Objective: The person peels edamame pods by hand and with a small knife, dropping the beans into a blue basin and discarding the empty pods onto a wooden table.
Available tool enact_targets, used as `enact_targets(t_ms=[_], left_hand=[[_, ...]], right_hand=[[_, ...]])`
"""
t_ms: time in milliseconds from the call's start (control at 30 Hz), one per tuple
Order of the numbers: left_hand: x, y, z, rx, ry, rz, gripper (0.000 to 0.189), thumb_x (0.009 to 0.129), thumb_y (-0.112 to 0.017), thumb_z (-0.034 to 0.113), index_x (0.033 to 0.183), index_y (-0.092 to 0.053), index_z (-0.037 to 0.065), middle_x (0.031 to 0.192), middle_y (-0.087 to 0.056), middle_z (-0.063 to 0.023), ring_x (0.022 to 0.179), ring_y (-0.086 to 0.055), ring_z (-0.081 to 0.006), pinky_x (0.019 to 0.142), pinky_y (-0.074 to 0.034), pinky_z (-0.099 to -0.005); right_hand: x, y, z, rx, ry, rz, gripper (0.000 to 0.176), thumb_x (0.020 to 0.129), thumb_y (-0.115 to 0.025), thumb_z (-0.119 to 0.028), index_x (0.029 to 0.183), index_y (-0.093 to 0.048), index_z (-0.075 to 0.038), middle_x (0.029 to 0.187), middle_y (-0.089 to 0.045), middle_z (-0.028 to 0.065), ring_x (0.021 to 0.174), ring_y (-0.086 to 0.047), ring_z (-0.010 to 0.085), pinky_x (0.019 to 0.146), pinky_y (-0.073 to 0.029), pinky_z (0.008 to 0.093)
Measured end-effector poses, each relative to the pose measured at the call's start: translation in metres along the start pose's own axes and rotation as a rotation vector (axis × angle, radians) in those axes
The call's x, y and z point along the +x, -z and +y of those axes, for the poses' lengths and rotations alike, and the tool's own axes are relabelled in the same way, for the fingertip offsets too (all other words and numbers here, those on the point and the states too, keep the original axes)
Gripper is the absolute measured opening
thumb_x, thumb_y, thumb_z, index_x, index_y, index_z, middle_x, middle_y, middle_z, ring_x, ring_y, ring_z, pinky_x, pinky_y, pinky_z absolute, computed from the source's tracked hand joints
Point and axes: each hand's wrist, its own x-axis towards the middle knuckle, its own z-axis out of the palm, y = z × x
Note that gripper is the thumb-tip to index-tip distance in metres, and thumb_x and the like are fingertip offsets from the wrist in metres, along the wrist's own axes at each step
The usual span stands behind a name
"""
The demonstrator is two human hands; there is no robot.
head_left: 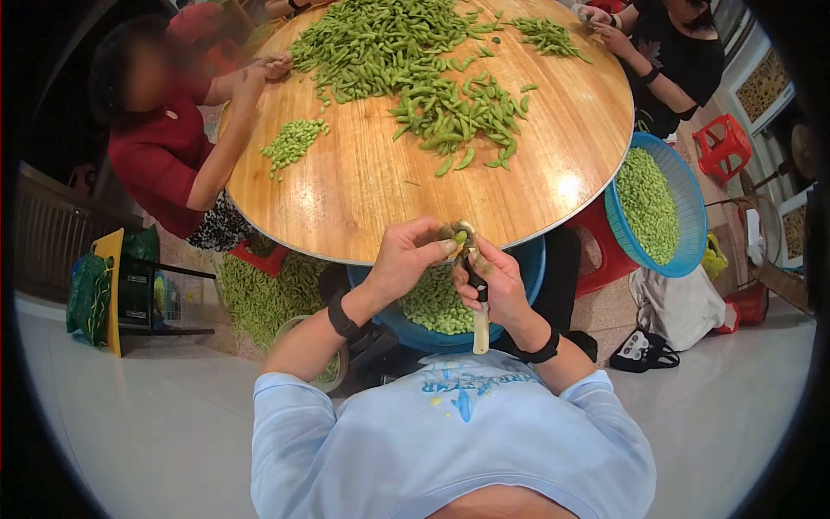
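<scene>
Just past the near table edge, my left hand (408,258) pinches a green soybean pod (462,235) between thumb and fingers. Close against it, my right hand (503,281) is closed around a slim tool with a black grip and a cream end (481,327); its working tip is hidden among the fingers. The fingertips of both hands meet at the pod. Below them sits a blue tub (533,272), partly under the table, with shelled green beans (439,303) inside.
The round wooden table (346,190) bears a large heap of pods (380,43) and a small pile of shelled beans (294,143). A blue basket of beans (683,190) stands right. Pods (277,298) cover the floor left. People sit at left and far right; red stools (723,147) stand around.
</scene>
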Motion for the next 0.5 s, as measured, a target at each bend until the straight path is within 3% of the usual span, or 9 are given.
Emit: enact_targets(t_ms=[333,433,500], left_hand=[[-0.002,-0.002,-0.005,0.120,-0.108,-0.002,0.014,0.087,-0.062,0.001,0.101,-0.062,-0.002,0.090,-0.064,-0.0015,0.083,-0.059,-0.0073,0.073,-0.050,-0.0231],[0.001,0.002,-0.010,0.026,-0.088,-0.005,0.014,0.087,-0.062,0.003,0.101,-0.062,-0.001,0.088,-0.064,-0.0023,0.077,-0.058,-0.0072,0.067,-0.049,-0.0225],[0.006,0.009,-0.013,-0.141,0.096,-0.083,0.016,0.087,-0.062,0.005,0.102,-0.061,-0.001,0.086,-0.064,-0.0037,0.071,-0.056,-0.0077,0.062,-0.045,-0.0225]], right_hand=[[-0.003,0.000,0.002,-0.079,0.051,0.002,0.044,0.100,-0.040,-0.015,0.143,-0.033,-0.009,0.081,-0.051,0.0066,0.057,-0.043,0.0093,0.046,-0.037,0.0200],[-0.001,-0.001,0.002,-0.088,0.065,0.009,0.042,0.100,-0.041,-0.015,0.141,-0.037,-0.006,0.079,-0.051,0.0061,0.055,-0.042,0.0087,0.045,-0.037,0.0199],[0.000,0.000,0.005,-0.186,0.137,0.047,0.039,0.100,-0.042,-0.014,0.137,-0.042,-0.004,0.078,-0.052,0.0061,0.053,-0.042,0.0084,0.044,-0.037,0.0197]])
